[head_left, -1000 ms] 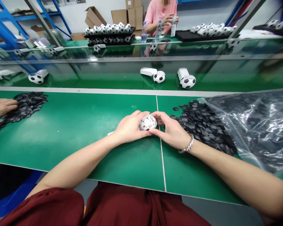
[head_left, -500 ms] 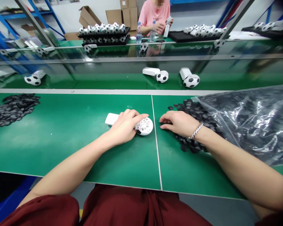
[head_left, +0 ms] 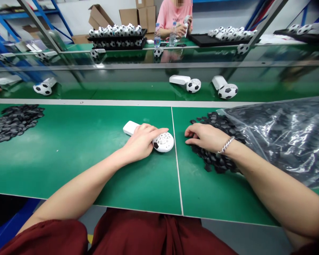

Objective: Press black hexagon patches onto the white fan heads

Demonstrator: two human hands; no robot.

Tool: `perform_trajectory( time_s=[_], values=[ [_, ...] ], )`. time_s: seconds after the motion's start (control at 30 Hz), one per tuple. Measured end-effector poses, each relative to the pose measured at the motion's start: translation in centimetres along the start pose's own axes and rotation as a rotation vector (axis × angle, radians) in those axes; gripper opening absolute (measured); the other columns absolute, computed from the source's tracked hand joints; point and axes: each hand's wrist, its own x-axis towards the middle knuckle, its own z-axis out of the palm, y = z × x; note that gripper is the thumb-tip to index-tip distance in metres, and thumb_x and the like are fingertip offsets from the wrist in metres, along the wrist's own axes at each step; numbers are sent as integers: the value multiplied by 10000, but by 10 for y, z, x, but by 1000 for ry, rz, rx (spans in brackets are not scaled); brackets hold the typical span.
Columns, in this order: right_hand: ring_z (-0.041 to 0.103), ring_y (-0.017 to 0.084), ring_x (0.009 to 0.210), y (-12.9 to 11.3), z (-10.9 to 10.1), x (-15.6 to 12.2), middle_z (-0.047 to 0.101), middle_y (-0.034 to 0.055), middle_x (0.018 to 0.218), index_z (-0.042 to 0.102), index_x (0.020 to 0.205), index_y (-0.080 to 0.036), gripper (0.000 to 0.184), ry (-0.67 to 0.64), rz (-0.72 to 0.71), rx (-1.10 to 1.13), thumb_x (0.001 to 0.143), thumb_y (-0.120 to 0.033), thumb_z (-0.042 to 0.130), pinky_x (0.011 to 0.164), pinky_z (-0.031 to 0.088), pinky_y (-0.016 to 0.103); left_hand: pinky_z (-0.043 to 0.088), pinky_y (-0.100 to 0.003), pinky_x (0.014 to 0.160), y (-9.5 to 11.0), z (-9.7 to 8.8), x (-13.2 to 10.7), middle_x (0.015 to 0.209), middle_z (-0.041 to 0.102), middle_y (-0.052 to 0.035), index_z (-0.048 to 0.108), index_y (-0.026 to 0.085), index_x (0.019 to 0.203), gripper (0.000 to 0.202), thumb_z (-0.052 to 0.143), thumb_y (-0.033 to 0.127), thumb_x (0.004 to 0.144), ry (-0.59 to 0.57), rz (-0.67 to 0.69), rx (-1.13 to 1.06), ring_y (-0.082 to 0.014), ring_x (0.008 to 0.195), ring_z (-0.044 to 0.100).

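Note:
My left hand (head_left: 142, 141) is wrapped over a white handheld fan (head_left: 163, 142) with a soccer-ball head, which lies on the green table. The grille of its round head faces up, with a black patch at its lower left side. Its white handle sticks out at the upper left, and the palm hides the neck. At the near edge of a pile of black plastic pieces (head_left: 220, 163), my right hand (head_left: 206, 137) hovers with thumb and curled fingers apart. No piece shows between them.
A clear plastic bag (head_left: 287, 134) of black pieces lies at the right. Another black pile (head_left: 18, 120) is at the left. Beyond the white edge, soccer-ball fans (head_left: 193, 85) lie on a green conveyor (head_left: 122, 90). A person (head_left: 174, 21) sits opposite, near full trays (head_left: 117, 47).
My right hand has shifted slightly right; the black piece at its fingertips no longer shows. The held fan has turned a little. Fans on the near conveyor moved right, those on the far strip left.

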Motion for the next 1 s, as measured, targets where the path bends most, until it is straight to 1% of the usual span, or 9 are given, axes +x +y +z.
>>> perform_trajectory(
  time_s=[0.1, 0.2, 0.33, 0.43, 0.57, 0.7, 0.77, 0.87, 1.0],
  values=[
    [577, 155, 712, 6, -8, -2, 641, 26, 799, 611, 793, -195, 80, 15, 46, 18, 751, -247, 566, 662, 444, 270, 354, -385, 865, -1, 0, 0, 1072, 587, -46, 442, 206, 1261, 617, 395, -13, 687, 4, -6, -46, -226, 1008, 431],
    [582, 156, 725, 9, -13, -4, 656, 1, 797, 620, 758, -214, 72, 6, 82, 7, 749, -231, 551, 665, 438, 270, 369, -367, 855, -2, 0, 0, 1038, 607, -45, 475, 194, 1235, 600, 401, -21, 679, 19, -7, -90, -218, 994, 443],
    [590, 155, 736, 8, -14, -6, 663, -10, 784, 624, 761, -218, 62, -97, 99, -22, 725, -257, 591, 610, 425, 245, 371, -372, 862, -3, 1, 0, 1030, 616, -39, 482, 194, 1226, 596, 391, -28, 681, 40, 2, -106, -217, 986, 450],
    [597, 157, 737, 4, -15, -7, 663, -8, 788, 625, 793, -217, 137, -172, 119, -55, 690, -307, 636, 561, 409, 230, 368, -377, 871, -3, 2, -1, 1047, 614, -35, 476, 194, 1231, 602, 391, -33, 681, 49, 9, -108, -216, 991, 449],
    [597, 150, 720, -1, -16, -8, 663, -11, 789, 624, 789, -222, 116, -224, 119, -91, 709, -305, 613, 548, 394, 227, 371, -379, 870, -3, 4, 0, 1050, 616, -37, 487, 192, 1219, 589, 394, -36, 684, 67, 16, -113, -213, 993, 452],
    [583, 150, 739, 0, -13, -7, 652, 8, 844, 615, 809, -203, 124, -199, 51, -93, 710, -277, 610, 588, 406, 231, 382, -365, 858, -4, 7, 1, 1045, 619, -42, 496, 188, 1211, 578, 388, -38, 690, 91, 67, -126, -201, 988, 466],
    [578, 147, 732, 3, -10, -6, 647, 14, 830, 609, 806, -194, 120, -191, 33, -89, 707, -261, 609, 599, 408, 230, 385, -364, 856, -4, 7, 1, 1046, 620, -45, 496, 187, 1213, 580, 385, -39, 691, 94, 75, -127, -200, 989, 467],
    [571, 141, 688, 5, -7, -5, 634, 11, 767, 598, 766, -194, 81, -197, 13, -86, 705, -247, 598, 583, 402, 231, 388, -368, 855, -4, 7, 1, 1054, 617, -47, 493, 191, 1218, 582, 380, -37, 694, 92, 73, -128, -200, 989, 467],
    [561, 138, 667, 4, -7, -6, 622, 15, 790, 565, 733, -196, 70, -150, -36, -90, 690, -236, 603, 563, 395, 234, 388, -371, 854, -3, 6, 0, 1054, 616, -52, 491, 188, 1220, 578, 374, -29, 698, 83, 65, -120, -204, 990, 466]
  ],
)
